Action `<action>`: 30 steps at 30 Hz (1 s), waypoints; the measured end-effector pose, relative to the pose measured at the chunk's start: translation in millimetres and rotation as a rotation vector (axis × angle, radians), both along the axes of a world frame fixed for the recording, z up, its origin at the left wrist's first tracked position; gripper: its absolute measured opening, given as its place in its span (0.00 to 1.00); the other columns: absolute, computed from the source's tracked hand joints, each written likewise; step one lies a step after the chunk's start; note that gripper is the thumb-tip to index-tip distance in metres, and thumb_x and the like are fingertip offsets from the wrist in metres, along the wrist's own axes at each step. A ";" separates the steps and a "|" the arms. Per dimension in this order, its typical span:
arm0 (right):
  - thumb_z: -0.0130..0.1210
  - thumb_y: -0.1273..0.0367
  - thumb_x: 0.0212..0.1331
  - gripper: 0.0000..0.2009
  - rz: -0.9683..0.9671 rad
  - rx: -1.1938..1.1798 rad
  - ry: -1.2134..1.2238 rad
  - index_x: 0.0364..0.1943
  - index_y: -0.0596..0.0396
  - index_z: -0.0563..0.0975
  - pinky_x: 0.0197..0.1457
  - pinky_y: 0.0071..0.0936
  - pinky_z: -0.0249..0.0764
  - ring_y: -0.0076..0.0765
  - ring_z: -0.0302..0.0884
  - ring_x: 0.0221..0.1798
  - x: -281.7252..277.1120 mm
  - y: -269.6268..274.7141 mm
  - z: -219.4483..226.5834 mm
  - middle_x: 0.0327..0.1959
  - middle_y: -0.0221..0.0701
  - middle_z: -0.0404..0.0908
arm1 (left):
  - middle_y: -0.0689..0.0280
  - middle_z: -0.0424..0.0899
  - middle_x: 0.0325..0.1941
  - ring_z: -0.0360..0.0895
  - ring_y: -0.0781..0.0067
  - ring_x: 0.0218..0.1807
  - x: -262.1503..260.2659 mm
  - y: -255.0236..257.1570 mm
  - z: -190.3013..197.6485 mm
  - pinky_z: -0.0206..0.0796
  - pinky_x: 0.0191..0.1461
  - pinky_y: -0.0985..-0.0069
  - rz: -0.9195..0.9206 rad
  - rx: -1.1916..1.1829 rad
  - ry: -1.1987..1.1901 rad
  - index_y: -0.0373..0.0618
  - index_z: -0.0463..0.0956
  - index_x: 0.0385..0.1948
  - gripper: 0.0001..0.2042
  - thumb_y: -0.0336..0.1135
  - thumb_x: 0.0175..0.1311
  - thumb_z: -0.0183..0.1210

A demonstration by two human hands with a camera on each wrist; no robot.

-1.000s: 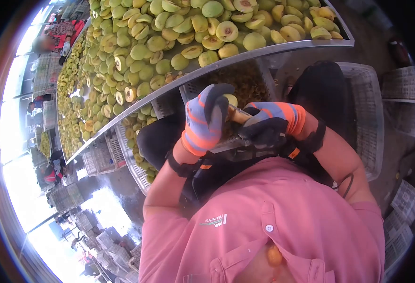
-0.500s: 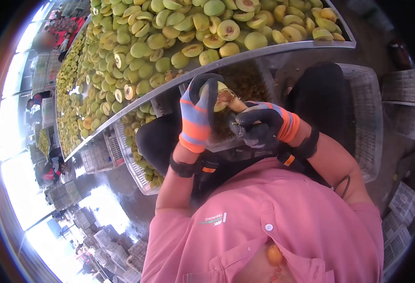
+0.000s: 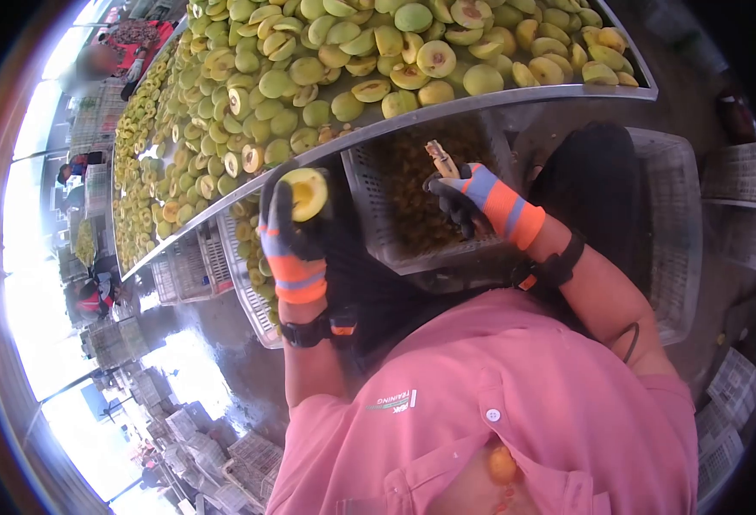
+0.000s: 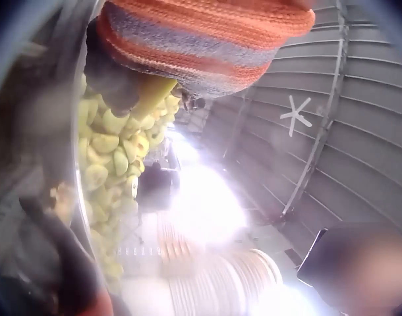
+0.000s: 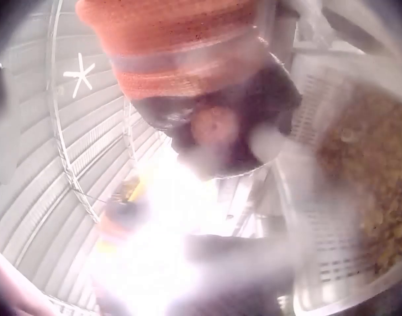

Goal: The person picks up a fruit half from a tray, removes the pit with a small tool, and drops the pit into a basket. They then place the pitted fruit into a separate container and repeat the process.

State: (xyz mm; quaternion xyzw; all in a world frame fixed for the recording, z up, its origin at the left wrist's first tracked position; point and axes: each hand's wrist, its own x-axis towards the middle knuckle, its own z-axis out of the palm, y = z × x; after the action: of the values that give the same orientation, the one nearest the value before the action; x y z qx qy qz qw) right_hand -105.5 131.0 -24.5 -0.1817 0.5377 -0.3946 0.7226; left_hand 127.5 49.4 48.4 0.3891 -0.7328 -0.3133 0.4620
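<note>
A halved green fruit (image 3: 307, 196) with yellow flesh and a hollow in its middle is in my gloved left hand (image 3: 287, 245), cut face up. The fingers curl round its far side, near the table's metal edge. In the left wrist view, part of the fruit half (image 4: 155, 93) shows beyond the dark glove fingers. My gloved right hand (image 3: 487, 199) grips a short wooden-handled tool (image 3: 442, 160) whose worn tip points up and away. In the right wrist view, the round butt of the handle (image 5: 215, 126) shows in the fist.
A metal-edged table (image 3: 515, 96) bears a heap of halved green fruit. Below it stands a white crate (image 3: 369, 193) with brown scraps; another crate (image 3: 245, 300) at left holds fruit. An emptier-looking crate (image 3: 678, 215) is at right. Other people work far left.
The hands were together, with the tool at the fruit. They have moved apart: the left went leftward with the fruit half, the right slightly rightward with the tool raised.
</note>
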 end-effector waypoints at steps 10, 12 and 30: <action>0.57 0.64 0.60 0.11 0.205 -0.176 0.036 0.42 0.53 0.77 0.13 0.19 0.65 0.17 0.68 0.14 7.7 4.1 5.8 0.21 0.25 0.74 | 0.56 0.78 0.46 0.79 0.65 0.43 5.6 19.0 14.1 0.73 0.44 0.73 -0.094 0.082 -0.145 0.36 0.73 0.48 0.16 0.26 0.57 0.55; 0.57 0.65 0.60 0.10 0.158 -0.221 0.004 0.42 0.53 0.77 0.16 0.18 0.66 0.17 0.68 0.17 8.4 5.4 8.7 0.22 0.24 0.74 | 0.51 0.79 0.45 0.81 0.55 0.41 2.4 11.3 -1.1 0.75 0.41 0.70 -0.153 -0.515 -0.468 0.39 0.73 0.47 0.21 0.16 0.48 0.59; 0.59 0.68 0.59 0.13 0.181 -0.493 0.244 0.45 0.60 0.77 0.33 0.19 0.68 0.14 0.67 0.30 1.1 20.7 35.3 0.27 0.24 0.76 | 0.55 0.81 0.45 0.79 0.57 0.46 -70.3 27.4 -26.1 0.71 0.50 0.69 -0.161 -0.077 -0.267 0.37 0.72 0.50 0.20 0.26 0.53 0.61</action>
State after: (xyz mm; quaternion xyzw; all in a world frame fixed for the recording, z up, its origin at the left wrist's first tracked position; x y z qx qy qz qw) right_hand -104.4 151.8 10.8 -0.4452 0.4904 -0.4225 0.6188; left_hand 57.1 76.8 22.3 0.3492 -0.8280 -0.2665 0.3484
